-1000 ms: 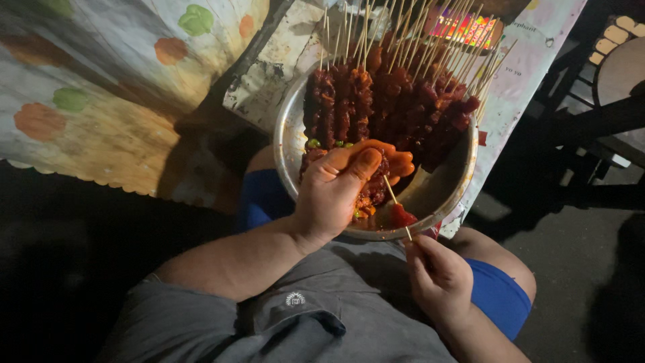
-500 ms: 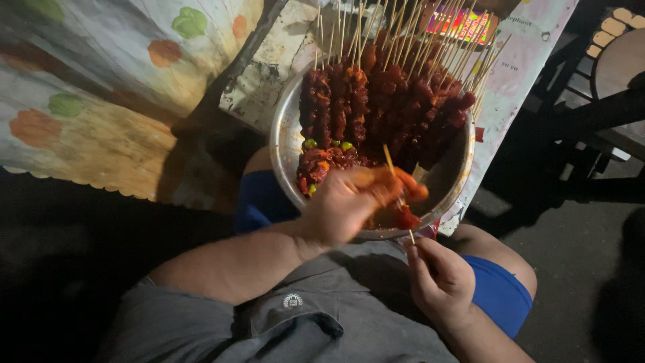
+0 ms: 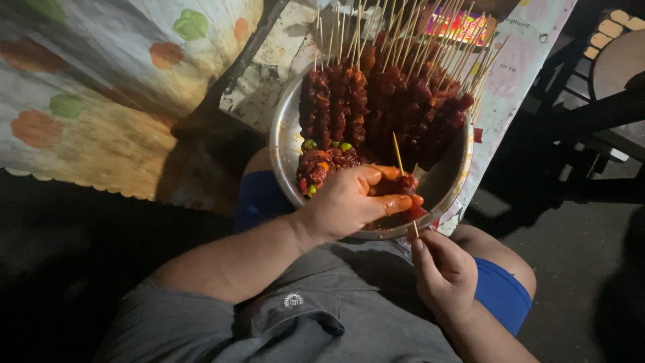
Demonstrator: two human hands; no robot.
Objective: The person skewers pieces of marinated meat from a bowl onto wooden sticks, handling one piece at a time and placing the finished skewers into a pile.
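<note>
Two hands busy here; right hand [image 3: 447, 272] pinches the bamboo skewer [image 3: 406, 191] low, left hand [image 3: 353, 202] fingers clamped on a red meat chunk [image 3: 402, 185] at the metal bowl's [image 3: 285, 144] near rim; finished skewers [image 3: 390, 101] stacked toward the far rim.

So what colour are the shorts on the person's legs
Bright blue: the shorts show on both thighs below the round metal bowl, clearest in the head view.
</note>
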